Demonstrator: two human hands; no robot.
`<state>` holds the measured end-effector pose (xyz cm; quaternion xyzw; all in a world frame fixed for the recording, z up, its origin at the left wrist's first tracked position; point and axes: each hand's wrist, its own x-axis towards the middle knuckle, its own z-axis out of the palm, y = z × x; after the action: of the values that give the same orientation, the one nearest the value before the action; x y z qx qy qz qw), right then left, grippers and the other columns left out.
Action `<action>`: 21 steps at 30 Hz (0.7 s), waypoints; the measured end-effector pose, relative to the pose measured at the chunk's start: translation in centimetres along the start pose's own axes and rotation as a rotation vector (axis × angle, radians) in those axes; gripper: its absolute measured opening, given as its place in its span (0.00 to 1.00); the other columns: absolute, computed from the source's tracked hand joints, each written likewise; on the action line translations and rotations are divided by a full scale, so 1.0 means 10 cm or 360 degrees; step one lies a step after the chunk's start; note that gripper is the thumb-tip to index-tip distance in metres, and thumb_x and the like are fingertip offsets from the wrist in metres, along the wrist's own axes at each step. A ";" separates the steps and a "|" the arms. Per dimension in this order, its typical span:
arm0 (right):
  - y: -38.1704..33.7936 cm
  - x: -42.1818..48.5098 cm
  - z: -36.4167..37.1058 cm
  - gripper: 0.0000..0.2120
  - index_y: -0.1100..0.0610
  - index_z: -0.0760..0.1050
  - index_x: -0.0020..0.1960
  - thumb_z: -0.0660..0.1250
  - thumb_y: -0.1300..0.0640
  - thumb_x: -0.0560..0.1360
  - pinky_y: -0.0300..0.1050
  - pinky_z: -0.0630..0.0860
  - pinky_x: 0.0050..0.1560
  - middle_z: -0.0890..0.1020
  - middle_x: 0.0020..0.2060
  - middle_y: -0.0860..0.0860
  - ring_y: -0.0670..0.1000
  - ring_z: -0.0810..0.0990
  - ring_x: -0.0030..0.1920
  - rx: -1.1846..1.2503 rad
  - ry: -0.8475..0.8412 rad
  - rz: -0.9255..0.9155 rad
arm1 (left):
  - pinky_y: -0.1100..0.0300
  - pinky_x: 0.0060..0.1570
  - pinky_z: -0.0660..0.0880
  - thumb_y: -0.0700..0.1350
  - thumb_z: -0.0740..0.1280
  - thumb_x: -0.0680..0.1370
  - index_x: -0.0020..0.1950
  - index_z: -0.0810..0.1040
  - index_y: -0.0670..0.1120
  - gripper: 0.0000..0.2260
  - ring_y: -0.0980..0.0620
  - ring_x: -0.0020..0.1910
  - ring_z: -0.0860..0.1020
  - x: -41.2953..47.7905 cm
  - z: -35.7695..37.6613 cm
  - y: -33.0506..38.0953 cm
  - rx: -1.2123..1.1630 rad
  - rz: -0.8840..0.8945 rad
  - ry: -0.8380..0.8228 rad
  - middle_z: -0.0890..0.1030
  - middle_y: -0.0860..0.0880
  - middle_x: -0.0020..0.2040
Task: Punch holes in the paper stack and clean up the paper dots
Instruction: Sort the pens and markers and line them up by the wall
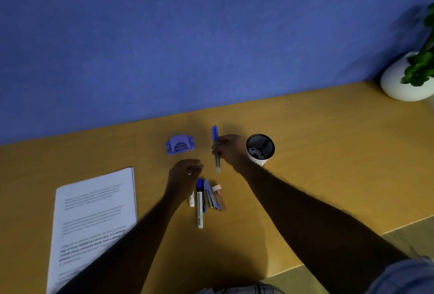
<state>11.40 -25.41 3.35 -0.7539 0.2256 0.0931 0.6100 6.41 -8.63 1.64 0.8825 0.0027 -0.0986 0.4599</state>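
A stack of printed white paper (94, 218) lies at the left of the yellow desk. A blue hole punch (180, 145) sits further back near the wall, apart from the paper. My right hand (229, 149) holds a blue-capped pen (216, 150) upright just right of the punch. My left hand (185, 173) hovers with loosely spread fingers and holds nothing, just above a small cluster of stationery. No paper dots are visible on the desk.
Below my left hand lie a marker (199, 204), a small white tube (191, 198), a stapler (209, 194) and a brown item (220, 196). A black mesh cup (260, 149) stands right of my right hand. A white plant pot (406, 80) sits far right. The desk edge (328, 253) runs at lower right.
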 end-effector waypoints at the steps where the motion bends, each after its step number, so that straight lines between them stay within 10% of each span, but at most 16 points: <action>1: -0.05 0.07 -0.01 0.07 0.59 0.81 0.37 0.69 0.68 0.71 0.58 0.82 0.47 0.82 0.34 0.57 0.60 0.85 0.41 -0.0069 0.0038 -0.0024 | 0.74 0.42 0.68 0.46 0.67 0.78 0.60 0.80 0.43 0.13 0.60 0.47 0.77 0.01 -0.02 0.00 0.0003 0.0000 -0.0011 0.82 0.48 0.56; 21: -0.21 1.53 -0.29 0.09 0.64 0.81 0.51 0.66 0.61 0.74 0.47 0.79 0.42 0.83 0.50 0.60 0.60 0.82 0.49 -0.0772 0.0338 0.0212 | 0.71 0.47 0.74 0.41 0.68 0.78 0.61 0.78 0.44 0.12 0.61 0.52 0.79 0.29 0.08 -0.22 -0.0094 -0.0051 -0.0104 0.82 0.50 0.56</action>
<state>25.45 -31.38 -0.45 -0.8670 0.3086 0.1048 0.3769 8.87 -8.27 -1.06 0.8646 0.0048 -0.1346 0.4841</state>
